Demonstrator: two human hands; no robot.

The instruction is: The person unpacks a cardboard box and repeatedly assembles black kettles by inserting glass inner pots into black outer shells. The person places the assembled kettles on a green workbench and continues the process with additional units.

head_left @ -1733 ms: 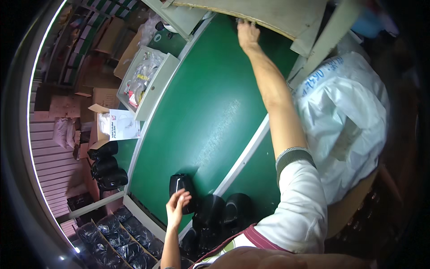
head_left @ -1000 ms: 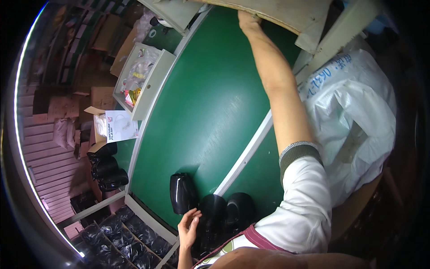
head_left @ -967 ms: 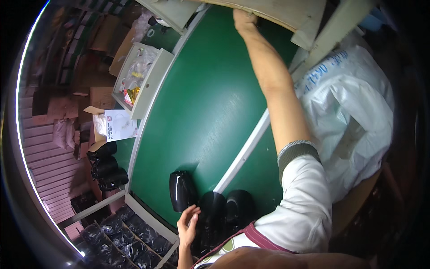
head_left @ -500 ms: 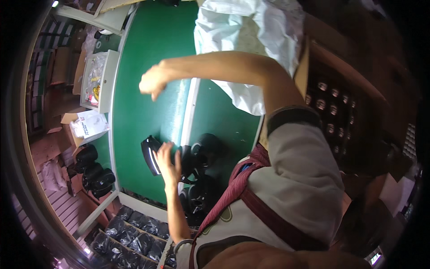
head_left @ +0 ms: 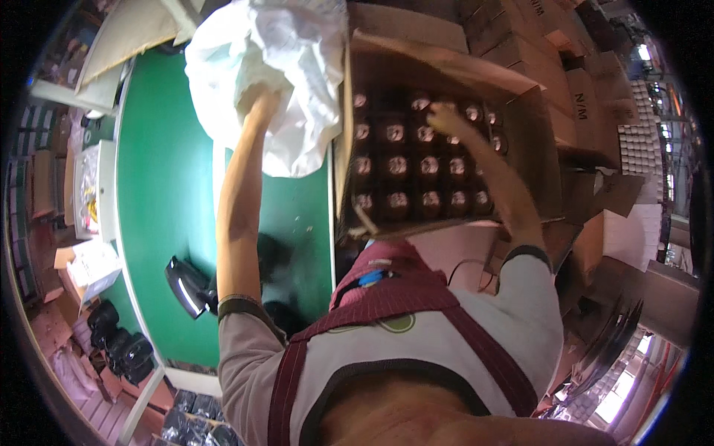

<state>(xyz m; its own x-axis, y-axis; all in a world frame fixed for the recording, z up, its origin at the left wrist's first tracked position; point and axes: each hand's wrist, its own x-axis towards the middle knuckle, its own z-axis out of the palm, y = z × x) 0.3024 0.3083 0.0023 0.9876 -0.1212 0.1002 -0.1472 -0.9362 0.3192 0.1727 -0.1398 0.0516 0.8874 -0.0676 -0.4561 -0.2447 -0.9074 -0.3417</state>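
the person is wearing a pale, off-white t-shirt with short sleeves, each sleeve ending in a dark band around the upper arm. a maroon apron with fine stripes is hanging over it, its straps running toward 6 o'clock, a rounded green patch sitting on the bib. both forearms are showing bare down to the left hand (head_left: 260, 104) at 11 o'clock and right hand (head_left: 445, 117) at 1 o'clock.

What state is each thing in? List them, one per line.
Cardboard box: open, flaps up, rows of round-topped items standing inside.
White plastic bag: crumpled, lying on the green table.
Left hand: closed on the white plastic bag.
Right hand: reaching into the cardboard box, grip unclear.
Black device: lying on the green table, untouched.
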